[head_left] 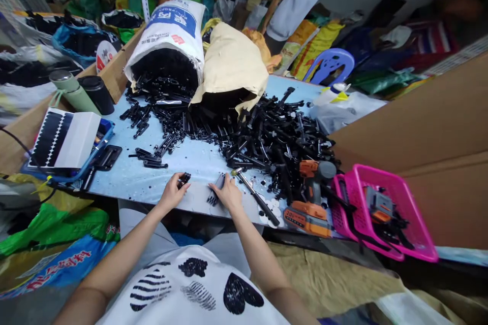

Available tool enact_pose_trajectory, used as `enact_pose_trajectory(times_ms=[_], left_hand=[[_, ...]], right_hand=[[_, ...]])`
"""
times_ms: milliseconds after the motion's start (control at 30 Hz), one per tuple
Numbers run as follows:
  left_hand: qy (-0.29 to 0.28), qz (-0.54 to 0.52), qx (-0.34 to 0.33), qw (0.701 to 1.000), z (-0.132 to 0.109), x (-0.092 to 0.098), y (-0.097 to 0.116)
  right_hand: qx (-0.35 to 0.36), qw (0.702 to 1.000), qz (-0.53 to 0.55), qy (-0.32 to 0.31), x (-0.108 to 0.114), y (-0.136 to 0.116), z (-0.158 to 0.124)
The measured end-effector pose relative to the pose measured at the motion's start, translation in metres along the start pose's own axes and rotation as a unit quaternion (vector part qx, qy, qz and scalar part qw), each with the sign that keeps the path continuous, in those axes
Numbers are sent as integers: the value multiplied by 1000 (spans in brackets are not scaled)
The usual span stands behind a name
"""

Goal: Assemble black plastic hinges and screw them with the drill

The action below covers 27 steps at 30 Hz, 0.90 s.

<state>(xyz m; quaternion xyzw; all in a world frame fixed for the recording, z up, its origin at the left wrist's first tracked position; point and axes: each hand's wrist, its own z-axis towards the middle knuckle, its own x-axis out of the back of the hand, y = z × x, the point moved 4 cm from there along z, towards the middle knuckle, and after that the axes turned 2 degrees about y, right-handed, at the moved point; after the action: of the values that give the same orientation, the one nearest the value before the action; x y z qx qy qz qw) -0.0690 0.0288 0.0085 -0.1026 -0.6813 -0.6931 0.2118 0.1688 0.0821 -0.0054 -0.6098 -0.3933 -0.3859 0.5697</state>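
My left hand (pixel 175 190) is closed around a small bundle of black plastic parts (pixel 184 179) above the table's front edge. To its right, my right hand (pixel 227 193) grips several slim black parts (pixel 213 195) lined up side by side, their ends low over a grey board (pixel 198 195). The exact kind of these parts is too small to tell. Just right of that hand lies a hammer (pixel 253 193) with a black handle. Beyond the hands, a large heap of black plastic parts (pixel 263 137) covers the blue tabletop (pixel 190 155).
A white woven sack (pixel 171 25) and a beige sack (pixel 236 56) spill parts at the back. An orange cordless drill (pixel 312 198) and a pink basket (pixel 400 203) stand right. At left are a blue tray (pixel 109 134) and a green bottle (pixel 72 91). A person (pixel 297 0) stands behind the table.
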Motion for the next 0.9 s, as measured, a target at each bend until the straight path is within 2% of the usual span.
enact_pose_trajectory(times_ms=[67,133,167,233,300,367,400,467,533,600,667,767,833,900], left_hand=[[-2,-9,14,1000,-4,-5,11],[-12,-34,33,999,-7,-8,21],[-25,-55,45,997,-8,-9,26],[-46,-98,61,992,-10,-12,34],[-37,-110,46,992,-10,-12,43],[-8,-76,2,997,-10,-8,52],[2,-45,-25,999,-11,-6,56],[6,18,-65,998,-13,-2,61],[-9,53,-80,995,-15,0,65],[-6,53,-86,995,-18,-1,69],[39,29,-92,995,-20,-2,78],[130,-8,-111,985,-20,-1,90],[134,-20,-140,981,-18,-2,94],[105,-17,-165,981,-16,-4,89]], right_hand=[[23,997,71,-26,-9,-14,5],[69,972,211,-76,-13,-31,5],[78,944,298,-115,-15,-40,2],[68,867,453,-195,-16,-56,-7],[55,802,545,-239,-12,-67,-17],[72,775,575,-251,-2,-72,-23],[90,776,571,-252,4,-72,-24],[136,800,524,-258,18,-70,-24],[188,828,456,-268,30,-66,-23],[221,841,412,-271,37,-66,-24],[224,843,423,-246,38,-68,-29],[196,838,478,-178,33,-73,-37],[192,835,491,-157,28,-75,-42],[201,834,486,-165,22,-75,-44]])
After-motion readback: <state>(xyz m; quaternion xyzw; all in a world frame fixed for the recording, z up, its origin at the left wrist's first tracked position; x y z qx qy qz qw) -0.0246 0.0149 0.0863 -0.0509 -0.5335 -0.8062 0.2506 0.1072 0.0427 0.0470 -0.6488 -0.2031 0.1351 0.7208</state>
